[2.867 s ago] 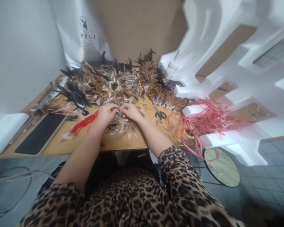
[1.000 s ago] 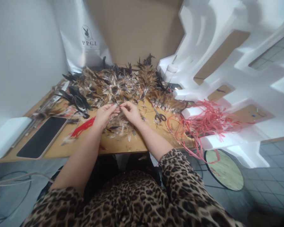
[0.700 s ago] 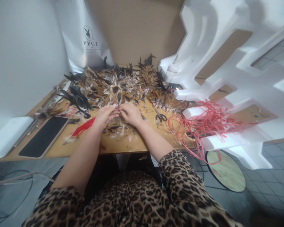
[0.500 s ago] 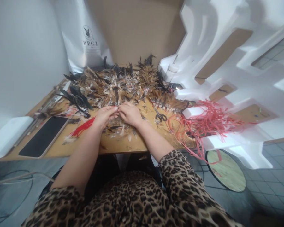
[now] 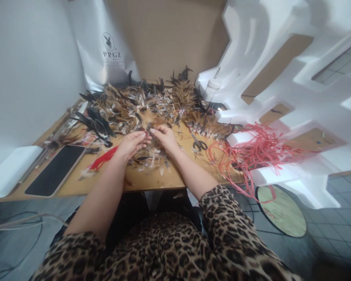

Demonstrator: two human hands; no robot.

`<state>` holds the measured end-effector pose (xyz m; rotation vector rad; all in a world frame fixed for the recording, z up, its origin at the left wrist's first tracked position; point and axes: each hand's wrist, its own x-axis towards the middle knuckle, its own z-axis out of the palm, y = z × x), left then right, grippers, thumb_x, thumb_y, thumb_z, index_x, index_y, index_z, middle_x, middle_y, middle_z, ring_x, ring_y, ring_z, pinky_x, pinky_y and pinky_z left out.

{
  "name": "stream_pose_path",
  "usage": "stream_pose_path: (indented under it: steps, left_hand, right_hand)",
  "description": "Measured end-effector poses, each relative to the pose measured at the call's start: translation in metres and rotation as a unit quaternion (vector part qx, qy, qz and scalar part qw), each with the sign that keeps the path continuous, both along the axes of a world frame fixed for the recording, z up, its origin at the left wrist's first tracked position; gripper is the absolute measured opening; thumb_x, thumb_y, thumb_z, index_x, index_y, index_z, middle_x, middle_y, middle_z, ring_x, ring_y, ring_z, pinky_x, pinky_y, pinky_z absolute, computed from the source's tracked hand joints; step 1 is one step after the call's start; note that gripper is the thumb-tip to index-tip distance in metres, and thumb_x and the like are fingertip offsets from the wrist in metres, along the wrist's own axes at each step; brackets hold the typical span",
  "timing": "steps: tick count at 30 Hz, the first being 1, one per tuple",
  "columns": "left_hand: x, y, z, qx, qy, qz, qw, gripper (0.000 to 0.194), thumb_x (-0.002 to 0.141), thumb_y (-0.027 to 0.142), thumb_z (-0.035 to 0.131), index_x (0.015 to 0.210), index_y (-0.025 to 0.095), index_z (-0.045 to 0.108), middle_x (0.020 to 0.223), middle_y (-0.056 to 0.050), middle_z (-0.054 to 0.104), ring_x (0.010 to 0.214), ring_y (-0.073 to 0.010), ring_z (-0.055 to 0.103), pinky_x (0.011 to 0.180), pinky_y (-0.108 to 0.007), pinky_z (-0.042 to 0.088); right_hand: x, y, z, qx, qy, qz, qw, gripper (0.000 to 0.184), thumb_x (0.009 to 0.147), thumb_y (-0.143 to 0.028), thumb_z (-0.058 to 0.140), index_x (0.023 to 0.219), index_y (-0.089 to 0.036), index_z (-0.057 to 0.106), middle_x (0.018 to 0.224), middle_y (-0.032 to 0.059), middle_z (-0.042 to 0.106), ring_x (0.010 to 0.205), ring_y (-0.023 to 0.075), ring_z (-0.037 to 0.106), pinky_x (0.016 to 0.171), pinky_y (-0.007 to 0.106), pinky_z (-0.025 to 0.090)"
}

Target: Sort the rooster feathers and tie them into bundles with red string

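Note:
My left hand is pinched on a small bunch of brown feathers, which fans upward from the fingertips. A speck of red, perhaps a ribbon, shows at that pinch. Just to the right, my right hand has thumb and forefinger pressed together; what lies between them is too small to name. Beneath both hands, loose feathers lie scattered on the wooden table. Red strands lie beside my left forearm. Black-handled scissors rest to the right of my right hand.
A large heap of brown and black feathers covers the table's back. At left lie a phone and a white box-like object. White foam packing with tangled pink-red ribbon stands at right. Behind is a silver bag.
My hands have drawn slightly apart at the fingertips, the right one shifting a little to the right. A red speck and the fanned feathers now show more plainly between them.

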<state>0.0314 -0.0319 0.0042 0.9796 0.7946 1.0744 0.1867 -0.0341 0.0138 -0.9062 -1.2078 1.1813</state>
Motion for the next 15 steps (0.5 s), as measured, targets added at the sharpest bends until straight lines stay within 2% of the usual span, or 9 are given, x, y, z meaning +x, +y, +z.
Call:
stream_pose_path:
  steps: [3, 6, 15]
  left_hand:
    - [0.002, -0.002, 0.001, 0.014, 0.025, -0.005, 1.000, 0.026, 0.065, 0.026, 0.073, 0.086, 0.012, 0.068, 0.081, -0.008, 0.070, 0.065, -0.0102, 0.065, 0.054, -0.016, 0.050]
    - [0.004, -0.003, 0.001, 0.019, 0.042, 0.000, 0.999, 0.027, 0.064, 0.030, 0.074, 0.083, 0.012, 0.068, 0.080, -0.008, 0.070, 0.065, -0.0113, 0.065, 0.054, -0.017, 0.050]
    - [0.010, -0.002, 0.000, 0.036, 0.050, 0.067, 0.996, 0.037, 0.051, 0.027, 0.080, 0.082, 0.013, 0.064, 0.075, -0.003, 0.068, 0.064, -0.0124, 0.064, 0.054, -0.020, 0.051]
  right_hand:
    - [0.001, 0.000, 0.000, 0.003, 0.006, 0.023, 1.000, 0.031, 0.062, -0.041, 0.070, 0.074, -0.015, 0.061, 0.067, -0.0028, 0.061, 0.064, 0.0084, 0.052, 0.066, 0.022, 0.042]
    - [0.002, 0.002, -0.001, 0.011, -0.014, 0.014, 1.000, 0.028, 0.062, -0.038, 0.069, 0.072, -0.014, 0.059, 0.065, -0.0030, 0.060, 0.061, 0.0083, 0.051, 0.065, 0.023, 0.042]
    - [0.000, 0.007, -0.012, 0.077, -0.148, -0.088, 0.982, 0.025, 0.067, -0.036, 0.062, 0.062, -0.017, 0.048, 0.057, -0.0047, 0.046, 0.054, 0.0077, 0.040, 0.053, 0.022, 0.033]
